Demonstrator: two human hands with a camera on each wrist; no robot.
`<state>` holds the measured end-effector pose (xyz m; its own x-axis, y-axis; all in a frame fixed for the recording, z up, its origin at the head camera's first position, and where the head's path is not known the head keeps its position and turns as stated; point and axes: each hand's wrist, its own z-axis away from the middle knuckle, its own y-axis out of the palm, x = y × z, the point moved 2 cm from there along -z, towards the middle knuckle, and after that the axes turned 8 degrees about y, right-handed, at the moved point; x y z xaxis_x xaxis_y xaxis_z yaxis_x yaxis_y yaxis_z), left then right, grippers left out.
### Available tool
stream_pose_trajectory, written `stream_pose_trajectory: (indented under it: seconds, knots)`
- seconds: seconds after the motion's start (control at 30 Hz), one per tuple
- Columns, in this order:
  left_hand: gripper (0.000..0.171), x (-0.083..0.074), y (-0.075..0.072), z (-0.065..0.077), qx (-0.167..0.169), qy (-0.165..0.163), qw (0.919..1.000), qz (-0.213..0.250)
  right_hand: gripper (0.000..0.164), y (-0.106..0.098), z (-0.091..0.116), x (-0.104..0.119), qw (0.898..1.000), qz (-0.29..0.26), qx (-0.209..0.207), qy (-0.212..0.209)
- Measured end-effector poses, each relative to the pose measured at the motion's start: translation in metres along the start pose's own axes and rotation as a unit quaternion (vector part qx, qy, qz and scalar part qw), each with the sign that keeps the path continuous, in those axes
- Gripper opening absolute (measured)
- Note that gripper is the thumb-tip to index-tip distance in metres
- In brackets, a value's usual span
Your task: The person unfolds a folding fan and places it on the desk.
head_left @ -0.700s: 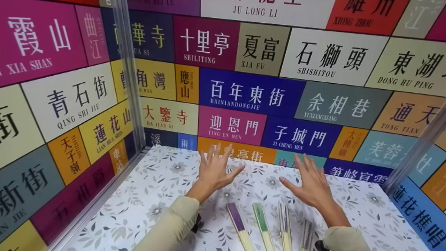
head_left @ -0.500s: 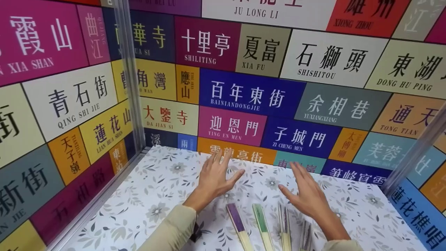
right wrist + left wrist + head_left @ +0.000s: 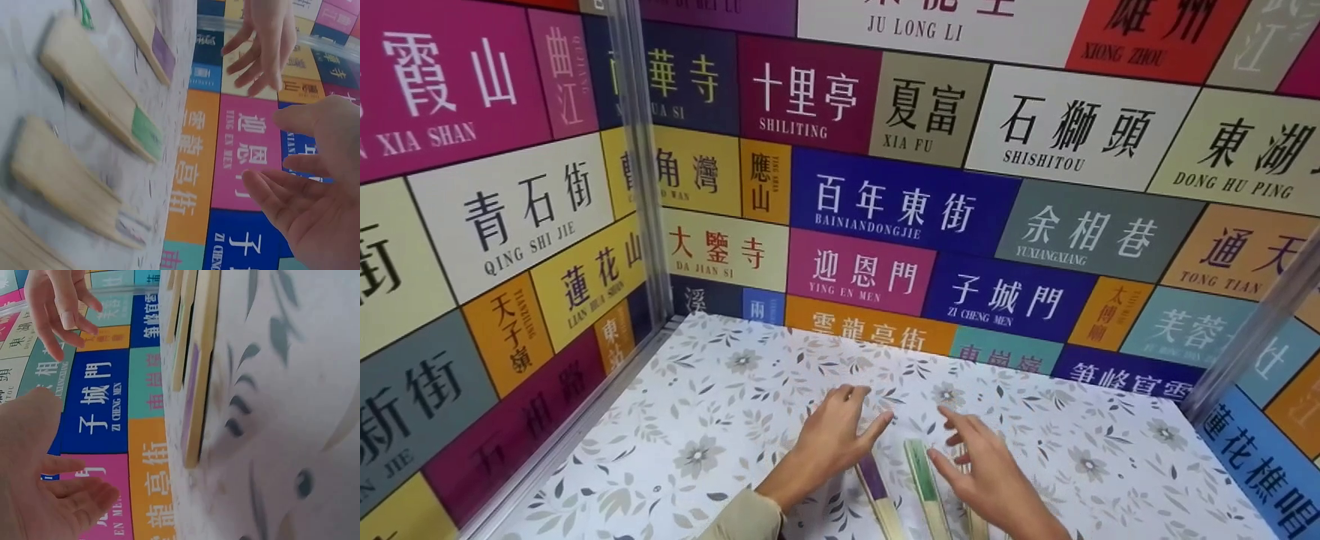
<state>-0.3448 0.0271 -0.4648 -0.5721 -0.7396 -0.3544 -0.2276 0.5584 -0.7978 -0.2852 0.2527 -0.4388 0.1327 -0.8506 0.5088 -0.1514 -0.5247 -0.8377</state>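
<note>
My left hand (image 3: 836, 435) hovers above the table with loosely bent fingers and the thumb apart, holding nothing. Just below it lies a folded hand fan with a purple end (image 3: 873, 481). My right hand (image 3: 990, 472), likewise holding nothing, is over the right-hand fans with its fingers spread and slightly bent. A folded fan with a green end (image 3: 920, 471) lies between the two hands. The right wrist view shows a third folded fan with a grey patterned end (image 3: 73, 185) and part of a fourth fan (image 3: 28, 242); in the head view my right hand mostly covers these.
The table (image 3: 697, 405) wears a white cloth printed with grey leaves and flowers. Behind it and on both sides stand walls of coloured name panels (image 3: 900, 199). Clear upright strips (image 3: 641, 165) mark the corners.
Both hands have come down and back toward the body, from the far part of the table to above the fans. Their fingers are more bent than before. The fans have stayed put.
</note>
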Motion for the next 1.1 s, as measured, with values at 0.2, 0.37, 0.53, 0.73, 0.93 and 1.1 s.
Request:
stream_pose_trajectory:
  seconds: [0.2,0.37,0.53,0.73,0.93,1.1]
  knots:
    - [0.041,0.003,0.01,0.007,0.014,0.004,0.9994,0.032,0.057,0.016,0.012,0.007,0.995,-0.049,0.075,-0.033]
    - [0.03,0.006,0.017,0.014,0.034,-0.008,0.9984,0.045,0.056,0.029,0.018,0.009,0.984,-0.084,0.149,-0.043]
    - [0.027,0.011,0.024,0.021,0.029,-0.014,0.9984,0.046,0.053,0.042,0.023,0.009,0.978,-0.092,0.175,-0.071]
    - [0.024,0.017,0.03,0.027,0.037,-0.019,0.9981,0.045,0.051,0.058,0.027,0.009,0.975,-0.081,0.19,-0.084]
    - [0.024,0.02,0.033,0.03,0.044,-0.011,0.9977,0.052,0.058,0.069,0.027,0.006,0.966,-0.063,0.25,-0.032]
    - [0.019,0.023,0.034,0.032,0.025,0.011,0.9982,0.053,0.061,0.077,0.026,0.005,0.966,-0.054,0.247,-0.062]
